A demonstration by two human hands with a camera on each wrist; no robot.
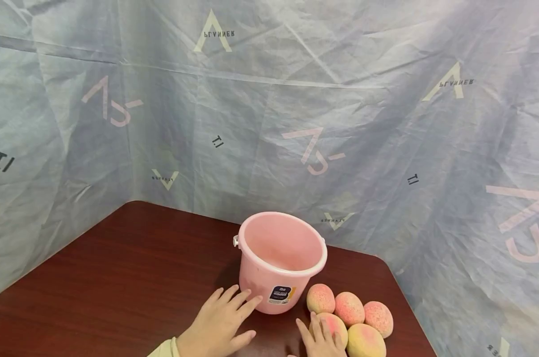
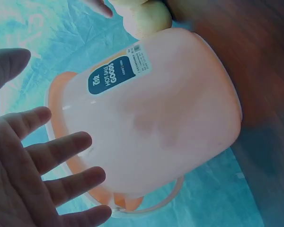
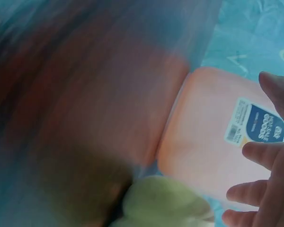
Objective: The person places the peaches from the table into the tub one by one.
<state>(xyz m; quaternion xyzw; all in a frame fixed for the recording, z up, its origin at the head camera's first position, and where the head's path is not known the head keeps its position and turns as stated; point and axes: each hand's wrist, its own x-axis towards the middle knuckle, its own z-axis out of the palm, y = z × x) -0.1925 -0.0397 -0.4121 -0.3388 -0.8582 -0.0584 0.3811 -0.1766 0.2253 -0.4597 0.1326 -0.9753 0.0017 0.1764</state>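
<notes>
A pink bucket (image 1: 259, 278) with a dark label (image 1: 281, 293) stands upright on the table. My left hand (image 1: 220, 320) is in front of its left side, fingers spread and fairly straight; the left wrist view shows a bare palm facing the bucket wall (image 2: 156, 118). My right hand (image 1: 322, 343) is over the front-left peach (image 1: 336, 325), partly covering it. Its fingers look extended and loosely spread, and whether they touch the peach I cannot tell. In the right wrist view, the right hand (image 3: 270, 184) holds nothing, with a pale peach (image 3: 163, 201) below the bucket.
Several other peaches cluster right of the bucket, among them a back-left peach (image 1: 321, 298), a far-right peach (image 1: 379, 319) and a yellowish front peach (image 1: 366, 342). A dark red-brown table (image 1: 117, 282) carries everything. Grey printed cloth (image 1: 251, 109) hangs behind and on both sides.
</notes>
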